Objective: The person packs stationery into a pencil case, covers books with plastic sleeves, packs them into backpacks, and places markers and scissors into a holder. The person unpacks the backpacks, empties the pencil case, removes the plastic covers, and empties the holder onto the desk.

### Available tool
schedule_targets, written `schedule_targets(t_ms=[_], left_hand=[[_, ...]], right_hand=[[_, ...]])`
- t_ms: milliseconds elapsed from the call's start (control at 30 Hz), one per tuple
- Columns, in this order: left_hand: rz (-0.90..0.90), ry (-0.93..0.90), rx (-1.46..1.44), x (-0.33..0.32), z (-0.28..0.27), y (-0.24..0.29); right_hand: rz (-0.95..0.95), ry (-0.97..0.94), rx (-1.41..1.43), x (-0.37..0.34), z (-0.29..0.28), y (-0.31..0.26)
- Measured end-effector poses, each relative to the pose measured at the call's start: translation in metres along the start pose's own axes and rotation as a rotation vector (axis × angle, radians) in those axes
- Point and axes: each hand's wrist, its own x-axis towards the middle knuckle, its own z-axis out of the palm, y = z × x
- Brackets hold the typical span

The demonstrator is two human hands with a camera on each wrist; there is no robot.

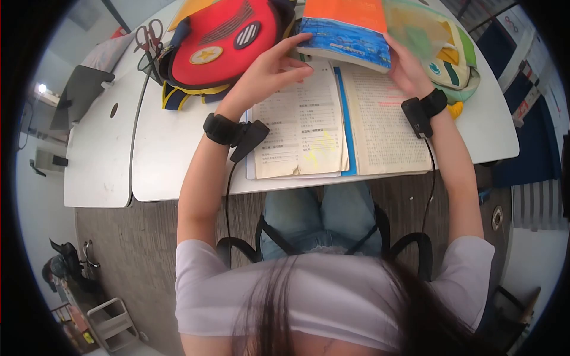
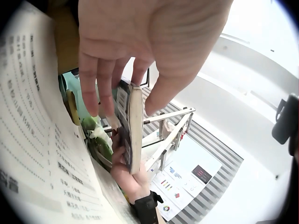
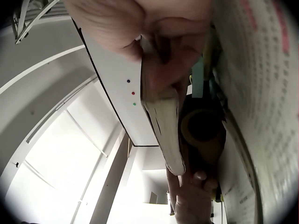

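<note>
An orange and blue paperback [image 1: 347,44] is held tilted above printed pages at the far side of the desk. My right hand [image 1: 409,68] grips its right edge; in the right wrist view the fingers of that hand [image 3: 163,42] curl round the page block [image 3: 163,126]. My left hand [image 1: 264,74] is at the book's left edge, index fingertip touching it, thumb apart from the cover. In the left wrist view my left hand's fingers [image 2: 100,74] extend fairly straight beside the book [image 2: 134,126]. Below lie printed pages on the left [image 1: 291,136] and right [image 1: 386,130], a blue strip between them.
A red bag [image 1: 231,44] with round badges stands at the back left, beside scissors [image 1: 149,37] in a mesh holder. A green and cream bag [image 1: 454,65] lies at the back right. The white desk [image 1: 169,142] has its front edge close to my lap.
</note>
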Motion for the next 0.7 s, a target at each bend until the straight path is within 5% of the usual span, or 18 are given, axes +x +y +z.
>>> schedule_targets(t_ms=[67,133,267,433,700], left_hand=[[-0.049,-0.022,0.017,-0.001,0.000,0.002],[-0.070,-0.062,0.057,-0.001,0.000,0.001],[-0.110,-0.134,0.151,0.000,0.004,0.001],[-0.043,-0.082,0.143,-0.001,0.005,-0.008],[-0.025,-0.197,0.151,-0.003,0.005,-0.007]], right_hand=[[0.014,-0.040,0.010,-0.004,0.000,-0.001],[0.013,-0.051,-0.295,-0.009,0.004,-0.003],[0.018,-0.047,-0.298,-0.011,-0.001,-0.007],[-0.057,-0.230,0.159,0.004,-0.019,-0.005],[-0.145,-0.214,0.062,0.009,-0.022,0.001]])
